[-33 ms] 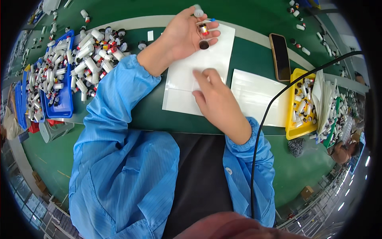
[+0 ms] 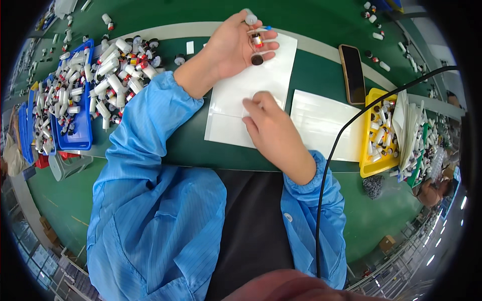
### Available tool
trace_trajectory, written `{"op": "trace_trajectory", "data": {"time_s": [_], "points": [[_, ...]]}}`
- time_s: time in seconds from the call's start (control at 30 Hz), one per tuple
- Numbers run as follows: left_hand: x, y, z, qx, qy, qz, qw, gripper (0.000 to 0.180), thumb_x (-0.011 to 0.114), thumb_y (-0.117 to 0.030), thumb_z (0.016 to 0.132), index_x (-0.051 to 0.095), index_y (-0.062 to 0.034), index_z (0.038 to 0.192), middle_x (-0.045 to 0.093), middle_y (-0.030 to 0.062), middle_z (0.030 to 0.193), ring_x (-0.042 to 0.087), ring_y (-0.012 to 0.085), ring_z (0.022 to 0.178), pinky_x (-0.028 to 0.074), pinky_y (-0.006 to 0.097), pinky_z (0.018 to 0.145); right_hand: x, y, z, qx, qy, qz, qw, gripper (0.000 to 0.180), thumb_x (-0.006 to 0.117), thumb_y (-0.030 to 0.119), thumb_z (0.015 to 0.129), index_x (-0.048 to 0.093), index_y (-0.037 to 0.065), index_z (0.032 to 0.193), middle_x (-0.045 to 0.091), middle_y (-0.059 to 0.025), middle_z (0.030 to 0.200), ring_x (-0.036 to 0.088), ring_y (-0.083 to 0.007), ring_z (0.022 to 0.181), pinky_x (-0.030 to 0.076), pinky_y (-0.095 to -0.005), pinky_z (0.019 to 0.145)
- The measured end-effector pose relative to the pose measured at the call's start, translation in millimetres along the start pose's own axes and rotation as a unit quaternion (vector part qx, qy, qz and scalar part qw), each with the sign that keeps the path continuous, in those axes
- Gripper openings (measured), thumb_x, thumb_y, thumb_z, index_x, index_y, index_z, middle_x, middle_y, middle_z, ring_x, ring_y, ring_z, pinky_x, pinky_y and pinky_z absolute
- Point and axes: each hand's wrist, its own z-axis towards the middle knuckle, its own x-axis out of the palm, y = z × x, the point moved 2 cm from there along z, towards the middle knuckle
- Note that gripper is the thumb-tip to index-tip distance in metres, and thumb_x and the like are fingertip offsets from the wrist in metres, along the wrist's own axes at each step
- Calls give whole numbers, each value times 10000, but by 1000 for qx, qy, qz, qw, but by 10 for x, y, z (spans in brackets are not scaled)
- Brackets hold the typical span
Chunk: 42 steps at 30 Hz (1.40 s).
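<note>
A green tabletop [image 2: 321, 65] runs across the view. At its left stand blue trays [image 2: 75, 138] heaped with small white tubes [image 2: 108, 75]. The left hand [image 2: 236, 45] is raised over a white sheet [image 2: 251, 85], its fingers closed on a small vial [image 2: 256, 40] with a dark cap below. The right hand [image 2: 268, 125] presses the sheet, fingers curled. Further right lie a second sheet [image 2: 321, 123], a dark phone [image 2: 353, 73] and a yellow tray [image 2: 374, 165]. Nothing differs from the earlier frame.

Two hands are over the worktop, left [image 2: 232, 46] and right [image 2: 269, 126]. Two white sheets [image 2: 236, 100] [image 2: 321, 123] lie side by side, one dark phone [image 2: 353, 73], one yellow tray [image 2: 374, 165], and small white vials [image 2: 108, 70] too heaped to count.
</note>
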Motion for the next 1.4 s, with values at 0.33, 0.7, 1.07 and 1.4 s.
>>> {"op": "trace_trajectory", "data": {"time_s": [0.33,0.7,1.07,1.4], "points": [[51,23,-40,-9,51,35,998,440,356,-464,1054,528,-78,1176,612,195,1283,613,298,1148,484,423,1008,-271,5,60,49,52,112,991,358,738,73,784,518,4,1058,553,-161,1010,643,-311,815,528,-396,702],[246,-30,-219,70,284,1,956,612,352,-240,973,247,-92,1557,335,188,1560,373,297,1409,274,440,1199,-152,-674,636,-19,-331,246,911,409,667,6,878,457,26,1228,625,-111,1024,665,-185,895,546,-328,763],[131,-54,-80,206,196,275,918,439,563,-35,1005,462,2,1430,629,177,1308,639,205,1161,519,318,1017,-251,-772,588,8,-268,521,811,460,653,-58,889,361,8,1238,611,-126,1016,673,-192,897,552,-298,772],[106,-28,-72,226,181,298,909,413,537,-28,1011,477,12,1418,606,184,1337,616,217,1200,507,336,1036,-170,-782,558,-38,-346,308,886,317,691,2,909,497,-1,1159,657,-88,996,648,-134,981,497,-259,885]]}}
